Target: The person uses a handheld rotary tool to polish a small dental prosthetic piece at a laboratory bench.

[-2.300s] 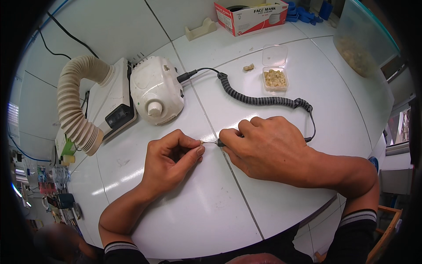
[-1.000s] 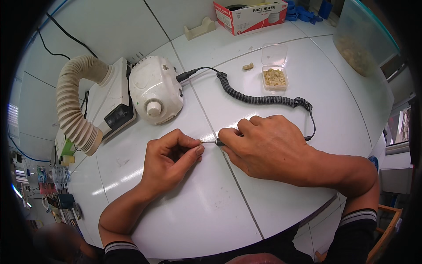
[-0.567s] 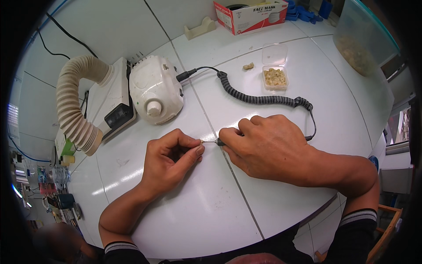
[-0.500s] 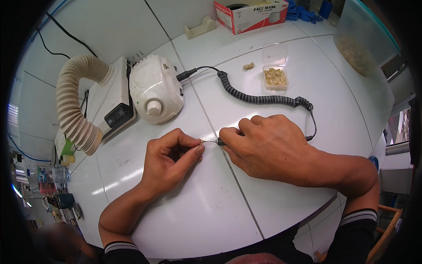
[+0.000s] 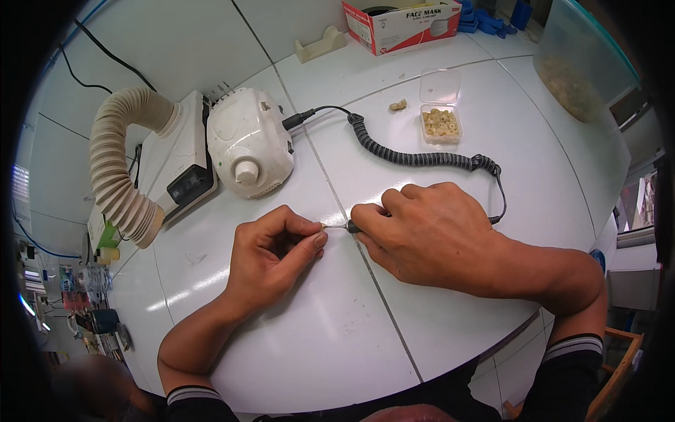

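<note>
Nothing moved, R hand grips handpiece, tip pointing left, L hand pinches tiny piece.

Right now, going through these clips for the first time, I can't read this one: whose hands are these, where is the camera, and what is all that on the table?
The camera sits on the person's head, looking down through a fisheye lens. The left hand pinches something tiny, too small to identify. The right hand grips a slim handpiece, its tip meeting the left fingertips. A coiled black cord runs to a white motor box. On the white table also lie a ribbed hose, a small clear box of beige pieces and a cardboard box.
</note>
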Demonstrator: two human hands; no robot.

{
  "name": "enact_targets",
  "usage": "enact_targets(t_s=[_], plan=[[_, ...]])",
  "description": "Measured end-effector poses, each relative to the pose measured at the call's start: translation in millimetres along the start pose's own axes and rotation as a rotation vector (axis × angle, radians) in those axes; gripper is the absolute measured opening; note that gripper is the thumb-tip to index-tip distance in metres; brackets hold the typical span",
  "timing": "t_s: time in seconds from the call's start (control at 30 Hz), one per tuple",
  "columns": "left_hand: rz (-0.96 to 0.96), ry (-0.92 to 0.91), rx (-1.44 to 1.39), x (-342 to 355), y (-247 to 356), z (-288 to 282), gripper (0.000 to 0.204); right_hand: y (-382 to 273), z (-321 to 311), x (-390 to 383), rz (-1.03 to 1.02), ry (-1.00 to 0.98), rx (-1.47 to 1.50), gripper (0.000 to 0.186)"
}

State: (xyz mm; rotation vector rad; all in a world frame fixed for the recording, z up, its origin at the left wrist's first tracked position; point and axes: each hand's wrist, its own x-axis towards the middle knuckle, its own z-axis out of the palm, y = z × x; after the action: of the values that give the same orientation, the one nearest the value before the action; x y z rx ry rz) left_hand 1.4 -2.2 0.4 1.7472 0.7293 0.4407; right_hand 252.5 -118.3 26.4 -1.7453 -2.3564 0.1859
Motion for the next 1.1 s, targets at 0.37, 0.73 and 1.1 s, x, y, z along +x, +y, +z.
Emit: enact_targets(t_s=[0.37, 0.73, 1.1], plan=[[-0.002, 0.006, 0.004, 0.0, 2.2, 0.4, 0.005, -0.3, 0.6, 1.7, 0.029, -0.016, -0.050, 0.022], [-0.004, 0.002, 0.016, -0.3, 1.1, 0.7, 0.005, 0.5, 0.3, 0.6, 0.023, -0.006, -0.042, 0.021], [-0.128, -0.003, -0.110, -0.5, 10.9, -4.0, 0.012, 5.0, -11.3, 4.3, 0.127, -0.074, 0.140, 0.025]])
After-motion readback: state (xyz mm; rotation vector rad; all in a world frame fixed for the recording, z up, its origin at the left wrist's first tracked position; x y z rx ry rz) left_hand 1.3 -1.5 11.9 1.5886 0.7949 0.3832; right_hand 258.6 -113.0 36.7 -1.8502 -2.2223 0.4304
